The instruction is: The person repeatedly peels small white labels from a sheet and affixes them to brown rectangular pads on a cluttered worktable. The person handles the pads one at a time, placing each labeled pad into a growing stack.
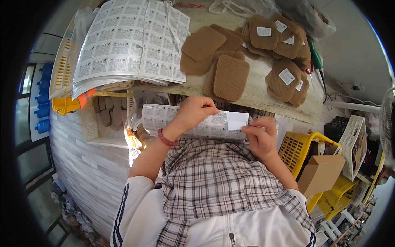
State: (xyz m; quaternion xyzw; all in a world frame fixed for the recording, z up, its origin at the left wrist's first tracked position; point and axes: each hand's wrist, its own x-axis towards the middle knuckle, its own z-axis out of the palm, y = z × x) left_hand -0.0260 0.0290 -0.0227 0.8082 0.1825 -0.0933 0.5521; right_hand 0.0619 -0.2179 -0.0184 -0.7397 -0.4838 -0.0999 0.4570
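A strip of printed white sticker labels [164, 115] lies across my lap, below the table's front edge. My left hand [195, 112] is closed over its upper edge, thumb and forefinger pinched together near the middle. At the strip's right end, my right hand [262, 135] grips the corner between thumb and fingers. Between the hands shows a blank white patch [237, 121], its printed labels gone or folded back; I cannot tell which. Brown ribbed pads with rounded corners [231, 78] lie on the table just beyond my hands, without labels. Other brown pads [286, 77] farther right carry small white labels.
A thick stack of label sheets [115, 45] covers the table's left side. Green-handled scissors [316, 55] are at its right edge. A yellow basket [296, 150] and a cardboard box [321, 175] stand at right. More pads fill a white crate [96, 129] below left.
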